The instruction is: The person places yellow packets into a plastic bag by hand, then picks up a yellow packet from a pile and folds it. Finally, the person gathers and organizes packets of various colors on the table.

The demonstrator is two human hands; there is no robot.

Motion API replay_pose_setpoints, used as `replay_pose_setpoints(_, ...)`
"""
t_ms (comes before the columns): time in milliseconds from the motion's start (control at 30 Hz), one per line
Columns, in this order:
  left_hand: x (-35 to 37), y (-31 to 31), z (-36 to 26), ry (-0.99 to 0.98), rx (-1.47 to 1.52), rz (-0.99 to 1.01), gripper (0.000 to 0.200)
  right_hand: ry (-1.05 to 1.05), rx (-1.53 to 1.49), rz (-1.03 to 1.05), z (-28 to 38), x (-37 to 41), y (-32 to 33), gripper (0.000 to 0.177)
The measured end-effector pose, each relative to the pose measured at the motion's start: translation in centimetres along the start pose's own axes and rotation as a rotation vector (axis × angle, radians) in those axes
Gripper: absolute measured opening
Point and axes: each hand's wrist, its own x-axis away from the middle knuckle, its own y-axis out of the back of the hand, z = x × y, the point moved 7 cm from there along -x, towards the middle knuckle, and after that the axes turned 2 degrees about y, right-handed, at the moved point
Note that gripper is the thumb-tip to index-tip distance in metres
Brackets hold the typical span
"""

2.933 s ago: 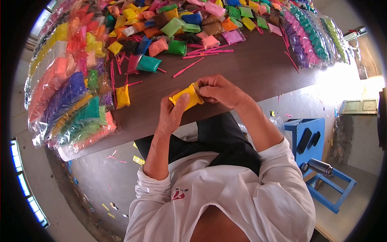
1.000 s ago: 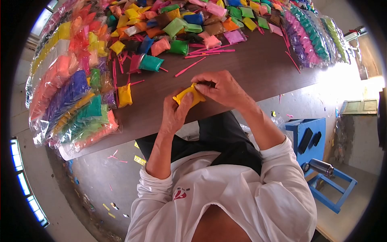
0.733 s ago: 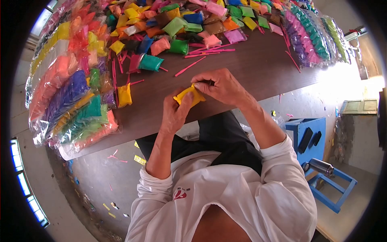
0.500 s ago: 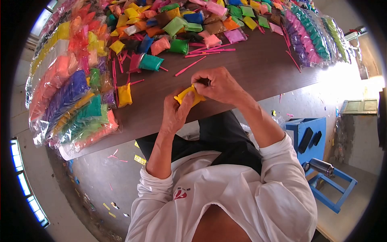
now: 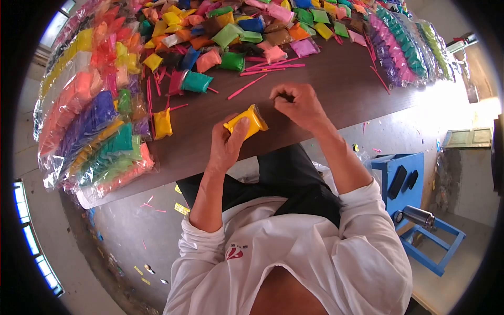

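Note:
My left hand (image 5: 224, 148) grips a small yellow packet (image 5: 252, 121) in a clear wrapper, with the thumb lying across its front. The packet is tilted just above the near part of the table, and its clear crimped end points right. To the right of it, my right hand (image 5: 302, 106) is apart from the packet, its fingers curled in toward the thumb. Whatever those fingertips hold, if anything, is hidden. A pink plastic stick (image 5: 248, 86) lies on the dark table (image 5: 199, 144) beyond the packet.
Many coloured packets (image 5: 231, 34) are heaped along the far side. Stacked clear bags of packets (image 5: 94, 115) fill the left end, and more bags (image 5: 399, 47) stand at the right. A teal packet (image 5: 197, 82) lies nearer. A blue stool (image 5: 436, 247) with a metal flask (image 5: 418, 216) is at right.
My right hand has come away from the yellow packet and moved right. The packet's clear end is now uncovered, while my left hand keeps hold of it in nearly the same place.

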Motion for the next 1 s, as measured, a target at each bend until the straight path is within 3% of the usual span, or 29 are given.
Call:
replay_pose_setpoints(67, 0.1, 0.0, 0.0, -0.006, -0.039, -0.034, 0.049, -0.143, -0.081, -0.01, -0.2, 0.7, 0.8, 0.011)
replay_pose_setpoints(167, -0.3, -0.1, 0.4, 0.02, -0.027, 0.055, 0.049, -0.198, -0.145, 0.037, 0.1, 1.5, 0.9, 0.014)
replay_pose_setpoints(367, -0.2, 0.0, 0.7, -0.007, -0.052, 0.051, 0.042, -0.032, -0.241, 0.16, 1.9, 1.0, -1.3, 0.021)
replay_pose_setpoints(767, -0.1, -0.5, -0.8, -0.029, -0.002, 0.049, 0.041, -0.325, -0.503, 0.309, -0.5, 0.6, -3.9, 0.023)
replay_pose_setpoints(1000, -0.2, -0.3, -0.4, -0.038, -0.013, 0.068, 0.043, -0.308, -0.544, 0.313, -0.7, 0.6, -4.1, 0.021)
